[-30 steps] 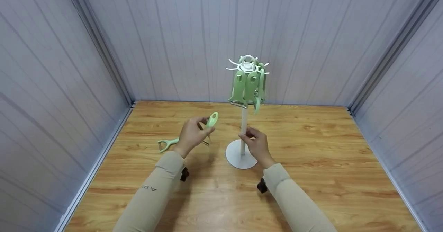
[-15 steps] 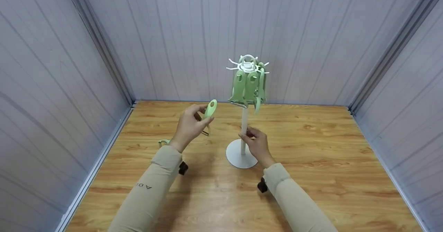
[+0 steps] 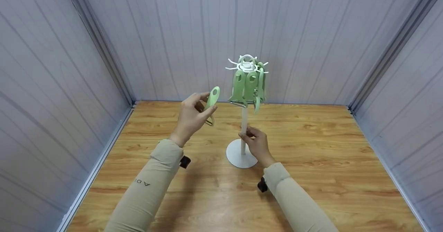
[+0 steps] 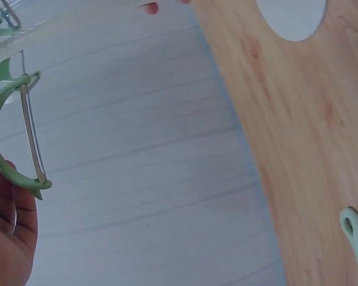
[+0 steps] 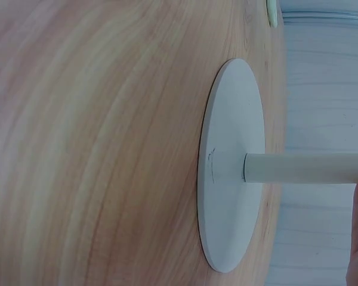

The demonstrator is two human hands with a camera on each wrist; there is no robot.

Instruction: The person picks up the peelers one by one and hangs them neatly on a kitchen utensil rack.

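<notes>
Raised to the left of a white rotating-style hook stand, my left hand pinches a green Y-peeler by its handle, holed end up. The left wrist view shows that peeler's curved head and blade. My right hand grips the stand's pole low down, above the round white base. Several green peelers hang by their handle holes from the stand's hooks, blades downward. On the left side, hooks stick out bare.
Another green peeler lies on the wooden table, hidden behind the left arm in the head view. Pale panelled walls stand at the back and both sides.
My left hand has lifted the peeler up and away from me, bringing it level with the lower ends of the hanging peelers. The right hand and the stand stay in place.
</notes>
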